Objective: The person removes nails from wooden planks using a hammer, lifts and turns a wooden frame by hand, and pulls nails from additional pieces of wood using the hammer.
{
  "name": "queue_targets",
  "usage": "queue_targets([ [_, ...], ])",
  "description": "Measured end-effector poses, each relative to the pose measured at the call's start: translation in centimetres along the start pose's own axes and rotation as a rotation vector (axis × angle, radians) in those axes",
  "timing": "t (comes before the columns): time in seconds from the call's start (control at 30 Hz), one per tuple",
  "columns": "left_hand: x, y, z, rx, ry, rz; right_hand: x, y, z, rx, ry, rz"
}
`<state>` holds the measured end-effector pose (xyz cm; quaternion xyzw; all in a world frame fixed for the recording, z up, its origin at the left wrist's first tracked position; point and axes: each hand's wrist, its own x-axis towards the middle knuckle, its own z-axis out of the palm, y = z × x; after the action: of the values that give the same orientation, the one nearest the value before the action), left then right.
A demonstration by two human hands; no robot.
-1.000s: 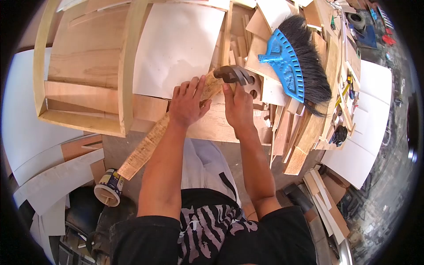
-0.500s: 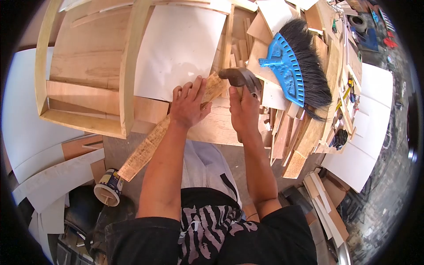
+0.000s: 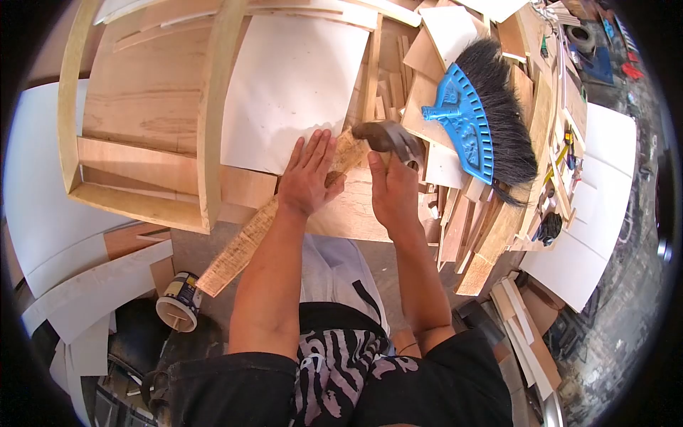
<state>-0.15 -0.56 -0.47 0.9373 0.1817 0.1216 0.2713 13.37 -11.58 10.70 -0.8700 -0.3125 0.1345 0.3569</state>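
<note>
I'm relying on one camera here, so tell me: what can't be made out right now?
All in the head view:
Wooden batten: its middle stretch is hidden under the left hand and wrist.
Claw hammer: most of its handle is hidden by the right hand's grip; its head is blurred, so contact with the batten can't be told.
Wooden frame: cut off by the top edge.
White bucket: label print too small to read.

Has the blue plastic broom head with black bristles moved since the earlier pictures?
No; the blue broom head keeps its place relative to the pale rectangular wooden frame.
</note>
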Motion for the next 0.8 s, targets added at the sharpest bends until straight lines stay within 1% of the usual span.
queue_targets([
  [0.03,-0.1,-0.1,0.0,0.024,-0.015,-0.007,-0.1,0.3,0.0,0.000,0.003,0.002],
  [0.1,0.2,-0.2,0.0,0.048,-0.029,-0.013,-0.1,0.5,-0.4,-0.105,-0.201,0.091],
  [0.13,0.2,-0.2,-0.1,0.041,-0.012,-0.001,-0.2,0.4,-0.5,-0.106,-0.203,0.092],
  [0.17,0.1,0.0,-0.1,0.031,0.001,0.007,-0.5,0.1,-0.6,-0.007,-0.157,0.139],
  [0.23,0.0,0.0,0.2,0.036,-0.009,0.007,-0.8,0.0,-0.5,0.091,-0.105,0.193],
  [0.3,0.3,-0.4,0.1,0.047,-0.007,0.016,-0.5,0.5,0.1,-0.058,-0.116,0.024],
  [0.33,0.2,-0.3,0.2,0.037,0.015,0.018,0.1,1.1,0.1,-0.272,-0.396,0.230],
  [0.37,0.2,-0.3,0.2,0.026,0.033,0.024,-0.4,1.2,-0.2,-0.274,-0.393,0.239],
  [0.4,0.7,-0.1,0.1,0.025,0.036,0.029,-0.4,0.8,-0.6,-0.213,-0.268,0.138],
  [0.47,0.3,0.2,-0.4,0.032,0.004,0.007,-0.7,-0.5,-1.0,-0.063,-0.057,0.048],
  [0.5,-0.1,0.2,-0.4,0.032,-0.003,0.001,-0.6,-1.2,-1.6,0.075,-0.147,0.258],
  [0.53,0.0,0.1,-0.3,0.032,0.000,0.000,-0.4,-1.1,-1.7,0.082,-0.109,0.184],
  [0.6,0.5,0.1,-0.2,0.032,0.009,0.005,-0.1,-1.0,-1.7,0.088,-0.063,0.105],
  [0.67,0.3,0.0,-0.3,0.033,0.013,0.008,-0.1,-1.0,-1.3,0.014,0.011,-0.076],
  [0.8,0.2,-0.1,-0.1,0.040,0.009,0.007,-0.9,1.0,-0.1,0.058,-0.054,-0.022],
])
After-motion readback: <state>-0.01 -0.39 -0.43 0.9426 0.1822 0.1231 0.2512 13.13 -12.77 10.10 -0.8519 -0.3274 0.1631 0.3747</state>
